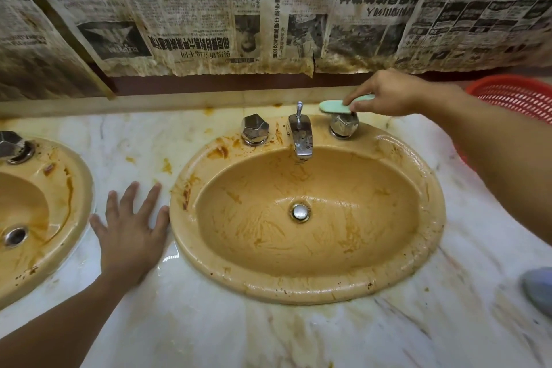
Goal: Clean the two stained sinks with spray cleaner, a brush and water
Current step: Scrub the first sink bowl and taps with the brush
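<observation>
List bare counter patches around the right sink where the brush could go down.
Widest: the counter in front of the right sink, running to the near edge. Smaller: between it and the left sink, beyond the left hand. Crowded: the sink's back rim, with faucet, knobs, and the right hand holding the brush; the basket fills the right corner.

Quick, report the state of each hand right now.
Left hand: open, flat on the white marble counter.
Right hand: grips the pale green plastic brush above a chrome tap knob.
</observation>
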`<state>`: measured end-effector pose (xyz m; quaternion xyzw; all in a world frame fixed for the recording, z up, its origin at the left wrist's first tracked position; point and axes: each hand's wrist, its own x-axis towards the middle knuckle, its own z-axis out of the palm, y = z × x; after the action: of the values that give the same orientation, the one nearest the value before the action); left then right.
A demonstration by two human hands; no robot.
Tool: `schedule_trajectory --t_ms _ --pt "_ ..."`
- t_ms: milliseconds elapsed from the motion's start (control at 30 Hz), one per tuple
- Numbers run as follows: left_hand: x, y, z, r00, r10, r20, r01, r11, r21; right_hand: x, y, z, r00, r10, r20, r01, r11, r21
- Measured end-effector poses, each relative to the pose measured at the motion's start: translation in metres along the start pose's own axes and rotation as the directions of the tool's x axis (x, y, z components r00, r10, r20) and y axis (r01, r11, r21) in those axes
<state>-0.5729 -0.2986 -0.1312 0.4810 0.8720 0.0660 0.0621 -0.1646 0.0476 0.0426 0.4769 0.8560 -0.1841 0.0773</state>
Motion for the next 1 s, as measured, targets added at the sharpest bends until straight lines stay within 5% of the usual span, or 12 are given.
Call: schedule_trajectory --t_ms 133,267,600,800,1000 --pt "0.001 0.002 -0.001 1.0 -0.01 0.005 0.01 1.0 0.003 -0.006 0.014 -0.019 0.988 0.071 0.14 -0.089 0.988 0.129" --pt "0.001 0.002 -0.001 1.0 -0.009 0.005 0.009 1.0 0.015 0.004 0.008 0.005 0.997 0.073 -0.024 -0.071 0.995 0.073" --pt "0.001 0.004 -0.001 1.0 -0.013 0.007 0.012 1.0 0.024 -0.006 0.053 -0.006 0.995 0.082 -0.054 -0.078 0.994 0.077" --pt "0.001 0.003 0.0 1.0 -0.012 -0.004 0.012 1.0 0.028 0.025 0.05 0.039 0.972 0.203 0.121 -0.237 0.83 0.506" --pt "0.003 0.002 0.002 1.0 -0.02 -0.001 0.02 0.999 0.04 0.02 0.064 0.045 0.95 0.203 0.237 -0.31 0.701 0.642"
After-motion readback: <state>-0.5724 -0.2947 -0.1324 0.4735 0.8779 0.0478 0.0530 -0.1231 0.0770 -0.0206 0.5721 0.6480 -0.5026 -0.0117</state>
